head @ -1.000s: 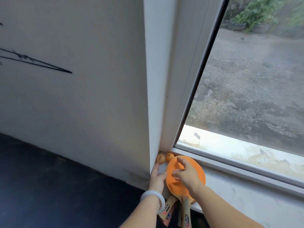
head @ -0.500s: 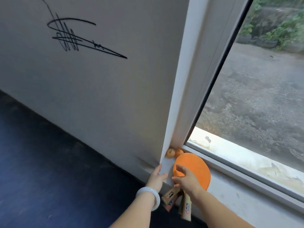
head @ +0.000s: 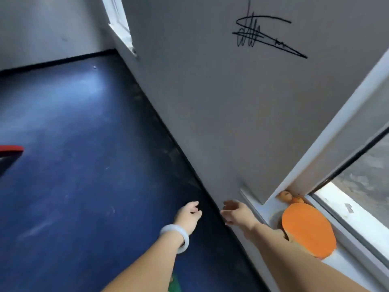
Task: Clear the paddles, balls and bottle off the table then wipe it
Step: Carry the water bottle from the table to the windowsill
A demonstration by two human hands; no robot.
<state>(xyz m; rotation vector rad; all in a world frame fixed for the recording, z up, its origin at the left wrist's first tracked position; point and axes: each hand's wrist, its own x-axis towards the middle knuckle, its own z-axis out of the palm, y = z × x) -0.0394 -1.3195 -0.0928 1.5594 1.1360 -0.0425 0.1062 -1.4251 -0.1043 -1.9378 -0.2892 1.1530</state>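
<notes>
Paddles [head: 308,229], orange face up, lie on the white window sill [head: 347,264] at its corner end by the frame; two orange balls [head: 291,198] sit in that corner, touching the blade edge; we note left hand [head: 188,214] loosely curled, holding nothing; right hand [head: 237,212] fingers relaxed and spread, holding nothing, both over the blue floor [head: 84,165].
</notes>
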